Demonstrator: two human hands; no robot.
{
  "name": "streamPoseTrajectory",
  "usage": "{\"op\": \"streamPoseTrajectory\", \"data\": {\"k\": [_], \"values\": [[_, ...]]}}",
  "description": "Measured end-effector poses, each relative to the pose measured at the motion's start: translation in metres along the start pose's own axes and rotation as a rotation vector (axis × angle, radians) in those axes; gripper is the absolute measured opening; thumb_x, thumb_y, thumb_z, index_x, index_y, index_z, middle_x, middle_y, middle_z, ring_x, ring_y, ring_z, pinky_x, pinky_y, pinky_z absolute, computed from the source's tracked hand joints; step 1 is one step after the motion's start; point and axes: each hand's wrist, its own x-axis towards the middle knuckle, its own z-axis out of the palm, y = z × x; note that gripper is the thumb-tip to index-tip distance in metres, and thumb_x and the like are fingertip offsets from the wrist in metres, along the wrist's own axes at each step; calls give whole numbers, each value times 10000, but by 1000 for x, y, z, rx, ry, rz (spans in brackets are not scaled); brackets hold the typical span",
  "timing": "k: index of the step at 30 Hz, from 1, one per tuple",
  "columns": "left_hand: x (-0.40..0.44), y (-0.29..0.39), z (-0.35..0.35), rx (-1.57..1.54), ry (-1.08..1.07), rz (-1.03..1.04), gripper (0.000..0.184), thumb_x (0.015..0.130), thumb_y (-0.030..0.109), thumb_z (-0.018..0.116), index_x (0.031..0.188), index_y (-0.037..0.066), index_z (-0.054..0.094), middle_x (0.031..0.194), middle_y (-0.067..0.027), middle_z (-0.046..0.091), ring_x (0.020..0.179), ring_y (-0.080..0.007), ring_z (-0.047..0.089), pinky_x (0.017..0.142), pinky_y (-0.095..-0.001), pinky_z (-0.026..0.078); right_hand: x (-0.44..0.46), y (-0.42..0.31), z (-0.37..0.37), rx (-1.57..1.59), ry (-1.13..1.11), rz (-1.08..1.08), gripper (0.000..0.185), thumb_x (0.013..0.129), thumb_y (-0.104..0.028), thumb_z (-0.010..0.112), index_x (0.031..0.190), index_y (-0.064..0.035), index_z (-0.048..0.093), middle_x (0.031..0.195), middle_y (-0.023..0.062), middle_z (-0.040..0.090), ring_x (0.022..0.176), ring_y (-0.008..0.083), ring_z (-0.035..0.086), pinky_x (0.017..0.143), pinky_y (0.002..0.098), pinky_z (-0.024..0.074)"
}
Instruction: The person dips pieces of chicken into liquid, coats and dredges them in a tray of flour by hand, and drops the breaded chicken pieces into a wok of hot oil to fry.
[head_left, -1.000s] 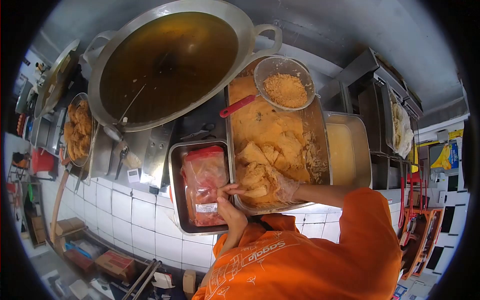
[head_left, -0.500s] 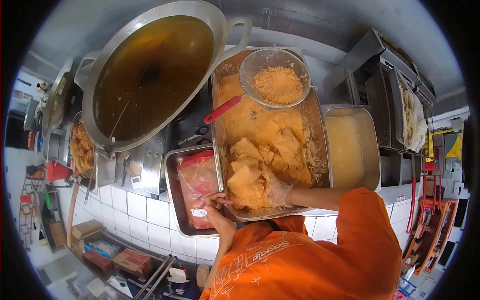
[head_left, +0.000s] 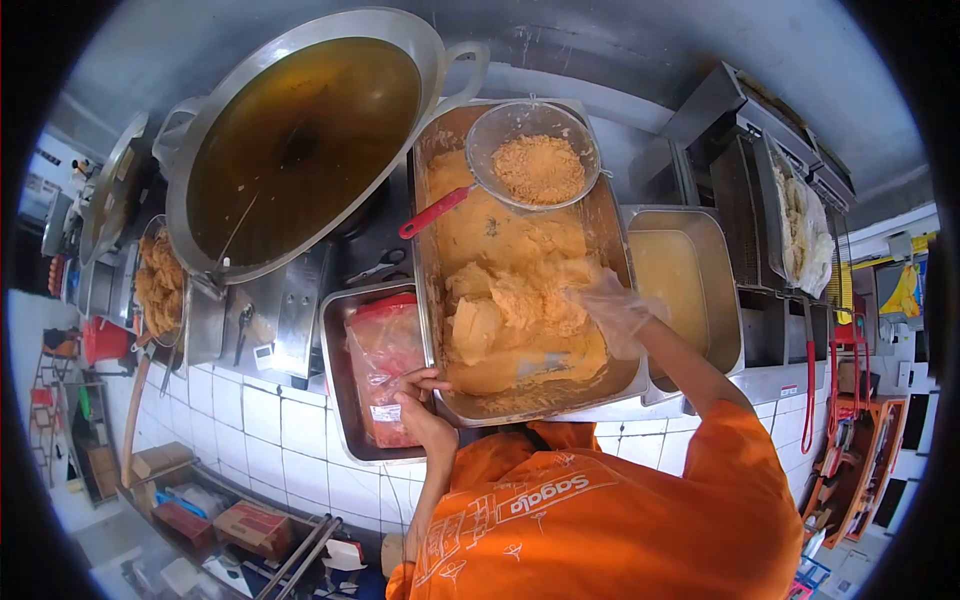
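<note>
My left hand (head_left: pixel 425 405) is bare, its fingers curled on the near left rim of a large metal tray (head_left: pixel 628 385) of orange-tan coating. In the smaller tray (head_left: pixel 335 400) beside it lies a plastic bag of red meat (head_left: pixel 385 365) with a white label. My right hand (head_left: pixel 612 312), in a clear plastic glove, is over the right part of the large tray, against the coating (head_left: pixel 530 300). Its fingers are smeared by motion. Coated pieces (head_left: pixel 475 328) lie left of it. A red-handled sieve (head_left: pixel 540 168) with crumbs rests across the tray's far end.
A big pan of dark oil (head_left: pixel 305 150) stands at the upper left. Scissors (head_left: pixel 378 266) lie between it and the trays. A tray of pale liquid (head_left: pixel 672 290) is on the right, near fryer baskets (head_left: pixel 745 215). Fried pieces (head_left: pixel 160 285) fill a basket at far left.
My right hand has moved right and away from me, off the pieces at the near end, uncovering some tray bottom. My left hand keeps its place at the rim. The view has shifted.
</note>
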Motion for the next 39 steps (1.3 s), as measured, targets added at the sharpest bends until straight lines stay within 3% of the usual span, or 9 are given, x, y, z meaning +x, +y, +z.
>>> {"op": "streamPoseTrajectory", "data": {"k": [3, 13, 18, 20, 24, 27, 33, 36, 39], "values": [[0, -1, 2, -24, -3, 29, 728, 1099, 552, 136, 1072, -10, 597, 821, -116, 657, 848, -185, 586, 872, -314, 425, 27, -16, 1, -746, -44, 33, 556, 977, -383, 613, 1340, 35, 557, 1273, 203, 628, 1112, 296, 620, 936, 402, 515], [-2, 0, 4, 12, -3, 71, 689, 1113, 486, 146, 1062, -25, 605, 838, -126, 664, 869, -210, 598, 909, -336, 426, 68, 65, 43, -1286, -46, -524, 554, 864, -348, 666, 1245, 52, 625, 1141, 250, 672, 1084, 352, 642, 994, 451, 491], [2, 4, 5, 32, -3, 114, 671, 1118, 450, 166, 1014, -31, 622, 862, -129, 665, 832, -224, 612, 877, -342, 441, 48, 46, 51, -1443, -176, -321, 734, 902, -271, 606, 1507, 76, 375, 1389, 281, 575, 1288, 375, 562, 1062, 414, 460], [0, 3, 6, 0, -7, 118, 655, 1120, 428, 178, 1000, -34, 626, 871, -131, 663, 824, -229, 621, 862, -346, 448, 54, 66, 45, -1542, -283, -362, 626, 848, -302, 649, 1375, 18, 541, 1335, 238, 621, 1272, 355, 580, 1078, 452, 444], [5, -1, 6, -77, -9, 147, 619, 1121, 384, 195, 986, -40, 625, 886, -139, 658, 824, -224, 632, 844, -358, 456, 67, 36, 17, -995, -313, -166, 622, 765, -296, 759, 1322, -58, 620, 1304, 182, 656, 1250, 337, 598, 1105, 441, 431], [6, -1, 8, -112, 0, 133, 608, 1120, 369, 197, 980, -43, 622, 901, -146, 655, 824, -217, 636, 841, -361, 457, 60, 37, 2, -824, -20, -401, 633, 752, -257, 782, 1322, -48, 603, 1268, 179, 673, 1193, 348, 618, 1103, 415, 436], [8, 5, 7, -86, -13, 157, 604, 1119, 352, 193, 978, -49, 622, 932, -161, 663, 828, -229, 645, 842, -362, 459, 54, 30, 14, 109, 148, -192, 520, 878, -220, 688, 1351, -41, 568, 1368, 155, 604, 1217, 272, 587, 1083, 363, 452], [7, 10, 5, -65, -27, 153, 596, 1117, 333, 191, 980, -49, 628, 945, -168, 672, 837, -236, 653, 845, -364, 463, 67, 40, 17, -916, 71, -387, 435, 941, -237, 637, 1328, -44, 583, 1353, 129, 604, 1212, 234, 583, 1075, 330, 453], [5, 10, 7, -73, -54, 124, 636, 1124, 385, 166, 993, -38, 622, 941, -148, 658, 882, -219, 620, 929, -368, 423, 92, 65, 10, -395, 35, -396, 433, 927, -246, 644, 1313, -57, 595, 1341, 124, 609, 1189, 242, 593, 1050, 344, 469]]}}
